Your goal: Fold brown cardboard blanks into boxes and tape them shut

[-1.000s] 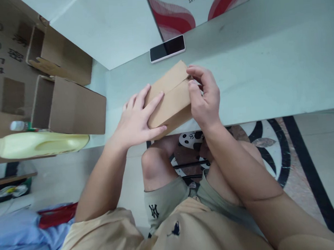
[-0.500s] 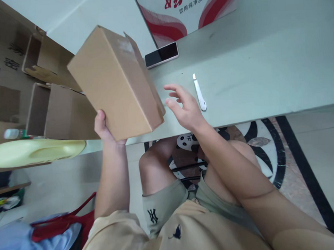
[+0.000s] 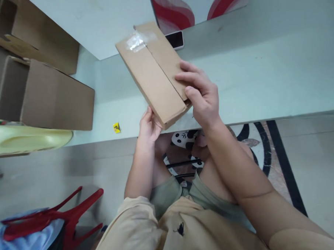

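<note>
A brown cardboard box (image 3: 156,74) is tilted above the table's front edge, its taped, seamed face turned up. My left hand (image 3: 150,125) grips the box at its lower left corner, with part of the fingers hidden beneath it. On the right side, my right hand (image 3: 203,92) has its fingers on the flap beside the seam and its thumb near the lower right corner. Clear tape (image 3: 135,41) shines at the far end of the box. Behind the box, a phone (image 3: 176,40) lies partly hidden. The white cutter is out of sight.
Two open cardboard boxes (image 3: 55,95) stand at the left, beside a pale yellow bottle (image 3: 31,138). A small yellow packet (image 3: 116,128) lies near the front edge of the table (image 3: 264,80). A white-and-red carton (image 3: 197,9) is at the back. A red stool (image 3: 74,217) stands lower left.
The box has moved right and turned, bringing its taped face up. My right hand has come onto it. The view has shifted; the yellow packet now shows, and the cutter no longer does.
</note>
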### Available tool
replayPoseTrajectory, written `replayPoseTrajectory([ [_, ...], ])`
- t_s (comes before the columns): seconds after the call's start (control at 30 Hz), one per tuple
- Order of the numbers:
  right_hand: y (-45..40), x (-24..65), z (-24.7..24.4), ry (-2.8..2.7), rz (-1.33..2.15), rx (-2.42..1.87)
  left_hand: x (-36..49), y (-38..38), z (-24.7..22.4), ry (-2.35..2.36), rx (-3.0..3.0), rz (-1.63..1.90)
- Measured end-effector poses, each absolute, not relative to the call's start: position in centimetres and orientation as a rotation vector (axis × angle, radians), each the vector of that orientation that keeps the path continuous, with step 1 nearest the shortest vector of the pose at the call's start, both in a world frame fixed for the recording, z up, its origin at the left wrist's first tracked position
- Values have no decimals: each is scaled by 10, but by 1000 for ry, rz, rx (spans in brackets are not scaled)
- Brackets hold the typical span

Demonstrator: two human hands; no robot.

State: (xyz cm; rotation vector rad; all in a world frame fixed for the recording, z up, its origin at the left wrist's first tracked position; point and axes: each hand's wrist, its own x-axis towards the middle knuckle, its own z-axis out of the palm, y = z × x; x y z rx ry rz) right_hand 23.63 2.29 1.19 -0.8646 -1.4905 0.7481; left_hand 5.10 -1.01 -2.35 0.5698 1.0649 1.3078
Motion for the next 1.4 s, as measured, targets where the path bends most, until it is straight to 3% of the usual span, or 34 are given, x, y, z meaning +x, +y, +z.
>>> replayPoseTrajectory([
  [0.17, 29, 234, 6, -1478, 798, -928, 27, -27, -23, 1287, 784, 1159],
  [0.33, 19, 229, 16, -1577, 821, -907, 8, -28, 7, 1608, 1616, 1443],
  [0.5, 8, 224, 23, -1692, 874, -825, 7, -6, 30, 1280, 2435, 1342],
  [0.63, 14, 229, 22, -1563, 928, -917, 6, 5, 13, 1412, 2409, 1480],
  [0.97, 44, 253, 12, -1685, 714, -2046, 21, 12, -1, 1528, 2317, 1692],
  [1.4, 40, 244, 6, -1713, 605, -1985, 19, 15, 4, 1458, 2336, 1683],
])
